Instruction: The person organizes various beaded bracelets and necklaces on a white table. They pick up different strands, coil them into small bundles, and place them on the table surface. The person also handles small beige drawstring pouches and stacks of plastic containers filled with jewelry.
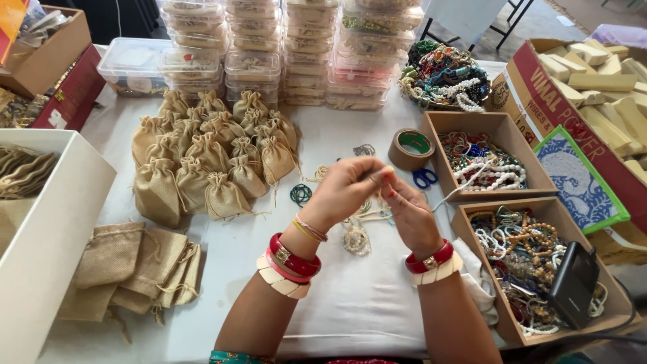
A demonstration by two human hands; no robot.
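White cloth covers the desk (350,303), which is crowded with craft stock. Above its middle both hands meet, fingertips pinched together. The left hand (347,192) is curled with thumb and forefinger closed on something very small, too tiny to make out; a thin pale thread (465,183) seems to run from the pinch toward the boxes on the right. The right hand (408,212) touches the left at the fingertips, its grip likewise closed on that same small piece. Both wrists carry red and cream bangles.

Just below the hands, on the cloth, lies a small beaded piece (356,239) with loose cords. Beyond the hands sits a roll of brown tape (411,149), and beside the roll lie blue-handled scissors (424,178). Right of the hands stand two open cardboard trays of mixed beads: the farther tray (431,125) and the nearer tray (465,222), which also holds a black device (573,283). Left of the hands is a cluster of filled burlap pouches (202,162), with flat empty pouches (128,269) nearer the desk edge. Behind the filled pouches rise stacks of clear plastic boxes (269,54), and a basket of bead strings (445,77) stands behind the tape.
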